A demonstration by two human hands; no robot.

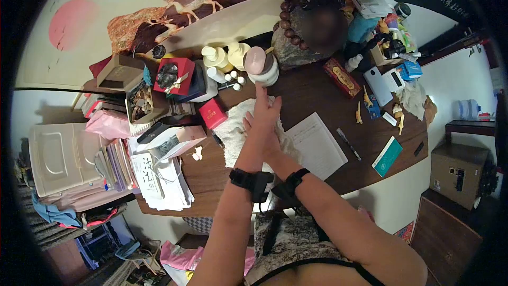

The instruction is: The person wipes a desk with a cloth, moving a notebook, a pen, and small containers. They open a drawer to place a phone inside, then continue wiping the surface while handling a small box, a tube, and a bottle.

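1. Stretching forward over the wooden table [304,95], the left hand [265,110] has one finger pointing out toward the white jar [268,76]. Its thumb side stands apart from that finger, so the hand looks open. The fingertip is right by the jar's near side; whether it touches cannot be told.
2. The right hand [270,145] sits close against the left wrist and partly behind it. A few of its fingertips show past the far edge of the left forearm, over the cloth; the rest are hidden, so whether they press together or pinch anything cannot be told.
3. Both wrists wear black bands, the left band [246,180] and the right band [291,184].
4. The jar stands on the table beyond the hands, with a pink rounded piece [255,60] at its top. Beside it are two pump bottles [216,59] and a group of small white bottles [233,78].
5. The white cloth [236,143] lies flat and rumpled under the hands. A red box [212,114] sits at its left edge.
6. To the right of the cloth lies a sheet of paper [318,148], then a pen [348,143] and a green booklet [388,156]. A phone [378,86] lies farther back.
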